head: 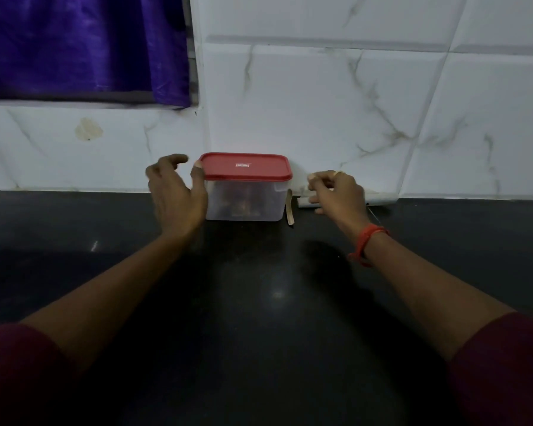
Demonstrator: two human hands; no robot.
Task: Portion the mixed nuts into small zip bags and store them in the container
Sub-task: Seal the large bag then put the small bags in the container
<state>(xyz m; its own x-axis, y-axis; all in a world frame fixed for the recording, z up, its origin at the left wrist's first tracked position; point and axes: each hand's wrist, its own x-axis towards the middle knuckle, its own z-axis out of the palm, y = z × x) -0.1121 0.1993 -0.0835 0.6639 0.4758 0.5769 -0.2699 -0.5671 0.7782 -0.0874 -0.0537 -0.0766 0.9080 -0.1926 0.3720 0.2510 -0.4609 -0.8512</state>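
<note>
A clear plastic container (253, 199) with a red lid (245, 166) stands on the dark counter against the tiled wall; brownish contents show dimly through its wall. My left hand (174, 192) is at the container's left side, fingers spread, thumb touching the lid's left edge. My right hand (336, 192) hovers a short way to the right of the container, fingers loosely curled, holding nothing that I can see. A small wooden spoon (290, 209) leans at the container's right side.
The black counter (259, 302) stretches toward me. A white marbled tile wall (320, 103) rises behind it. A purple curtain (83, 44) hangs at the upper left. A flat pale object (379, 198) lies by the wall behind my right hand.
</note>
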